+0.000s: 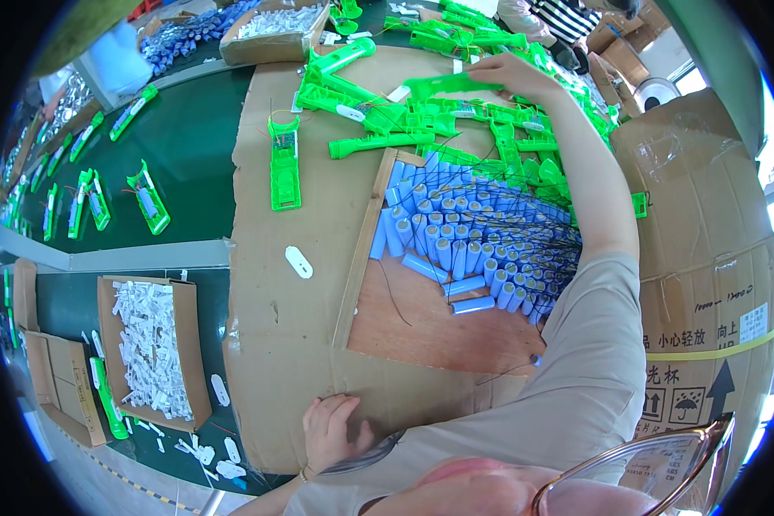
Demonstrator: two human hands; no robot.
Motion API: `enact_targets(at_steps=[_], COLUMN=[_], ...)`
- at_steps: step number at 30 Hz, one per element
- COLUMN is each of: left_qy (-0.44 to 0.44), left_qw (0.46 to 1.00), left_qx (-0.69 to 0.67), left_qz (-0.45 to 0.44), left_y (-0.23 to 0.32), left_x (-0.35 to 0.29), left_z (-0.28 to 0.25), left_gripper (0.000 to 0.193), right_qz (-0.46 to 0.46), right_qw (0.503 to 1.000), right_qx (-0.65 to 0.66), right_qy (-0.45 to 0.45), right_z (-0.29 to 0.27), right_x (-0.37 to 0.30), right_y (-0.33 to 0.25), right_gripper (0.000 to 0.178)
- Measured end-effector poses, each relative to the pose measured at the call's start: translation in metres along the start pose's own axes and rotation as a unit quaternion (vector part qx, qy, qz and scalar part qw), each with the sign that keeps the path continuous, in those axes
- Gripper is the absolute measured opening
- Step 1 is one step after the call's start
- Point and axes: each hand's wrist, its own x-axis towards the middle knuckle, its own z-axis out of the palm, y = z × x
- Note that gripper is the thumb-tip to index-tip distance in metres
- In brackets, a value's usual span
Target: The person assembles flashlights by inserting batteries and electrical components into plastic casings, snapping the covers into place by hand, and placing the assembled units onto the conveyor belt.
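My right hand [518, 76] stretches to the far side of the bench, its fingers closed on the end of a green plastic flashlight shell [443, 84] at the pile's edge. My left hand [331, 430] rests on the near part of the cardboard sheet [275, 344], fingers loosely bent and apart, holding nothing. Between the hands, a wooden tray [443, 335] holds many blue cylindrical battery cells [447, 232] with thin black wires. One green shell half [285, 163] with a small circuit board and wires lies apart, left of the pile. Below it lies a white oval plate [298, 262].
Several green shells [149, 199] with blue cells lie on the green conveyor belt [189, 155] at left. A carton [199, 361] of small white parts stands nearer. Another box of white parts [275, 24] is at the back. A large carton [705, 258] stands at right.
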Motion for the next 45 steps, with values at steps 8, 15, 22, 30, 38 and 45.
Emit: enact_targets(at_steps=[8,15,22,30,38,45], left_qy=[0.001,0.006,0.028,0.004,0.007,-0.014], left_qw=[1.0,1.0,0.999,1.0,0.999,0.999], left_qx=[-0.011,-0.001,-0.001,-0.013,-0.024,-0.045], left_qz=[0.002,-0.017,-0.019,-0.005,0.021,0.01], left_y=[-0.003,0.0,0.0,-0.002,-0.009,-0.007], left_x=[0.002,0.001,0.003,0.003,-0.002,-0.002], left_z=[0.003,0.003,0.004,0.003,0.004,-0.001], left_gripper=[0.051,0.043,0.034,0.045,0.05,0.049], right_qz=[0.121,0.094,0.02,0.0,-0.02,0.039], right_qw=[0.948,0.879,0.939,0.991,0.972,0.87], right_qx=[0.096,-0.203,-0.267,-0.131,0.233,0.479], right_qy=[0.28,0.421,0.215,-0.006,0.013,0.112], right_z=[-0.054,-0.028,0.015,0.021,-0.034,-0.035], right_x=[0.046,0.137,0.185,0.056,-0.035,-0.009], right_y=[0.087,0.11,0.1,-0.003,-0.019,-0.01], right_gripper=[0.038,0.039,0.037,0.035,0.035,0.031])
